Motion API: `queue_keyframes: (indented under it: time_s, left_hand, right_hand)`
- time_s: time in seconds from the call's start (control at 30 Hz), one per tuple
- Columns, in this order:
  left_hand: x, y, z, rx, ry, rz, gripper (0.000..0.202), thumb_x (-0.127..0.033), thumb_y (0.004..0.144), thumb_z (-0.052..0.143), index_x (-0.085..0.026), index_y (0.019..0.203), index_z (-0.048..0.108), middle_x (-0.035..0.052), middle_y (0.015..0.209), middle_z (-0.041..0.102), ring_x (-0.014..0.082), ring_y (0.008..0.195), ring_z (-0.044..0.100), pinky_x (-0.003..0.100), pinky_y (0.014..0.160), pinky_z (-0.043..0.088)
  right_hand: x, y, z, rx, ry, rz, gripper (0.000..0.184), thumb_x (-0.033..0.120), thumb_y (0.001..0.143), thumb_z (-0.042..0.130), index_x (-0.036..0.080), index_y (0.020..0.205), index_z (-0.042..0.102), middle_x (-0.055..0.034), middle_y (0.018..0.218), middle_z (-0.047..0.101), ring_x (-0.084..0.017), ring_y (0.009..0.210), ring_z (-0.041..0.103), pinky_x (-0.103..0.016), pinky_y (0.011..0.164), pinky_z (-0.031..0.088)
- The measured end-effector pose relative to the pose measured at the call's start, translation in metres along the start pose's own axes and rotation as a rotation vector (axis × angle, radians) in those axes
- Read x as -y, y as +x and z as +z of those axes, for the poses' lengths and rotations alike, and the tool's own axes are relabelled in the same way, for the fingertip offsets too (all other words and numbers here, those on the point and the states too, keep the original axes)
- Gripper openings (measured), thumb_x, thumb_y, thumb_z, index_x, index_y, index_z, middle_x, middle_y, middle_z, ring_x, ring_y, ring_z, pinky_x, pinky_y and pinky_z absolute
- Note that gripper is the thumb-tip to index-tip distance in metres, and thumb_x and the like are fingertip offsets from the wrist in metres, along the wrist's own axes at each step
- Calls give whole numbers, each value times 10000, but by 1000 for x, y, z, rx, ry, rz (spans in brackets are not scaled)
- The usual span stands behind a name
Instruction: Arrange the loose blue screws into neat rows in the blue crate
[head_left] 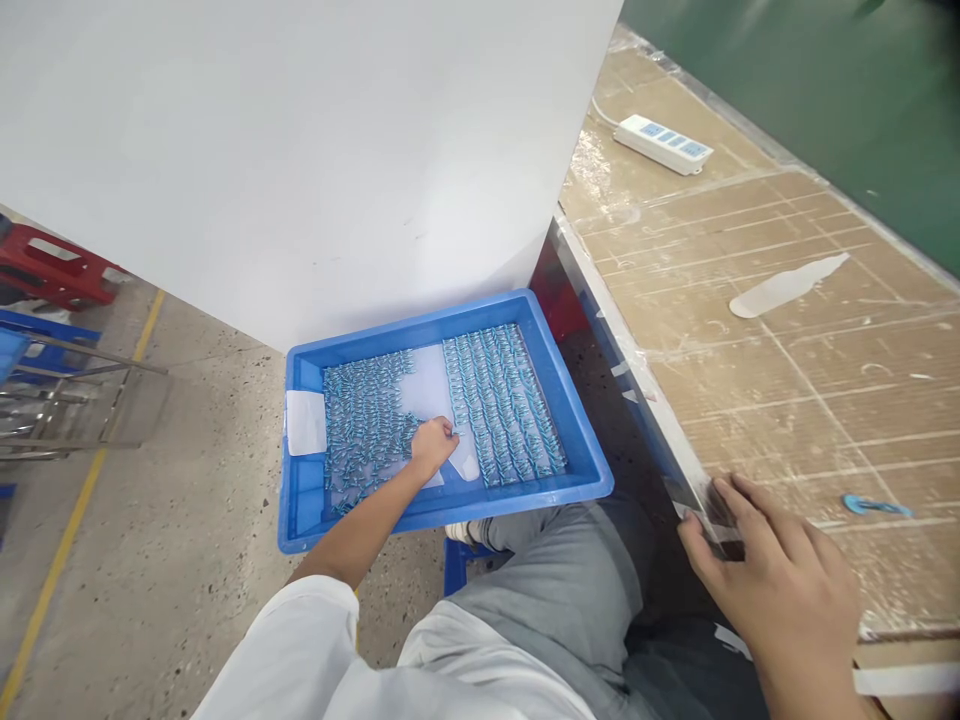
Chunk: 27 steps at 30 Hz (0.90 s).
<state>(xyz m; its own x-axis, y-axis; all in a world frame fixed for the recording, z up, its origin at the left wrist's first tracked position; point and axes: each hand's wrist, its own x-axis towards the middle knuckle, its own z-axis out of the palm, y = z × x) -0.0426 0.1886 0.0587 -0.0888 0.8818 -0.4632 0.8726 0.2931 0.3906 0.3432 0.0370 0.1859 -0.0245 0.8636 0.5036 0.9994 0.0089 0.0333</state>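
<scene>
My left hand (433, 442) reaches into a blue plastic tray (450, 513), its fingers pinched together over the middle. Whatever it may hold is too small to make out. Dense rows of small blue-green pieces (367, 410) fill the tray's left side, and neater rows of similar pieces (502, 400) lie at its right. Pale liner sheet (427, 380) shows between the two groups. On the cardboard-topped table, my right hand (780, 580) rests over the near edge, fingers apart and holding nothing. A small blue loop-shaped piece (876, 506) lies to the right of it.
A white power strip (664, 143) and a white strip of paper or film (787, 287) lie on the table (720, 370). Behind the tray rises a white panel (300, 160). Red stools (56, 265) and a metal rack (75, 390) stand at the left.
</scene>
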Motion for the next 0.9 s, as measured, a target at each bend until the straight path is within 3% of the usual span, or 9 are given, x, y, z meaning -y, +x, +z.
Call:
queue_keyframes:
  time_s: [0.27, 0.37, 0.47, 0.57, 0.67, 0.77, 0.9]
  left_hand:
    - [-9, 3, 9, -8, -57, -16, 162, -248, 788, 679, -231, 948, 674, 10, 958, 756, 173, 925, 695, 268, 837, 498]
    - [-7, 2, 2, -1, -69, -9, 213, -290, 773, 727, -219, 957, 647, 18, 952, 749, 175, 910, 693, 270, 841, 502]
    - [10, -1, -21, -64, -68, 86, 225, -284, 790, 722, -202, 979, 632, 35, 981, 733, 168, 943, 678, 264, 896, 486]
    - [42, -6, -50, -175, 16, 119, 272, -221, 812, 672, -183, 1077, 620, 65, 1051, 705, 182, 1024, 650, 270, 956, 459]
    - [74, -16, -67, -128, 130, 65, 455, -185, 780, 677, -155, 1223, 577, 113, 1115, 678, 215, 1068, 632, 290, 960, 456]
    - [91, -26, -63, -54, 165, 29, 526, -157, 765, 674, -121, 1275, 549, 147, 1150, 664, 219, 1038, 642, 288, 939, 459]
    - [91, -29, -44, -26, 147, 8, 542, -126, 754, 667, -115, 1281, 537, 143, 1118, 675, 221, 1053, 641, 282, 932, 457]
  right_hand:
    - [-1, -3, -2, 53, 26, 41, 555, 318, 799, 731, 211, 1324, 583, -86, 1281, 666, -301, 956, 677, -415, 845, 498]
    - [-1, -3, -1, 60, 29, 45, 580, 309, 796, 734, 219, 1345, 569, -88, 1286, 662, -310, 956, 681, -427, 842, 502]
    - [-1, -4, 0, 35, 19, 31, 575, 317, 784, 744, 216, 1325, 581, -83, 1276, 669, -303, 932, 686, -418, 829, 502]
    - [-3, -4, 3, 30, 2, 28, 575, 326, 778, 746, 214, 1319, 586, -79, 1270, 674, -295, 939, 684, -405, 842, 496]
    - [-6, -5, 5, 2, -15, 2, 578, 348, 759, 765, 209, 1294, 597, -74, 1247, 687, -283, 920, 684, -389, 837, 493]
    - [-7, -5, 6, -8, -30, -17, 589, 354, 748, 778, 207, 1289, 598, -71, 1247, 689, -274, 901, 684, -377, 824, 490]
    - [-7, -5, 6, -21, -41, -20, 580, 349, 746, 774, 222, 1286, 603, -58, 1229, 699, -279, 889, 683, -380, 815, 490]
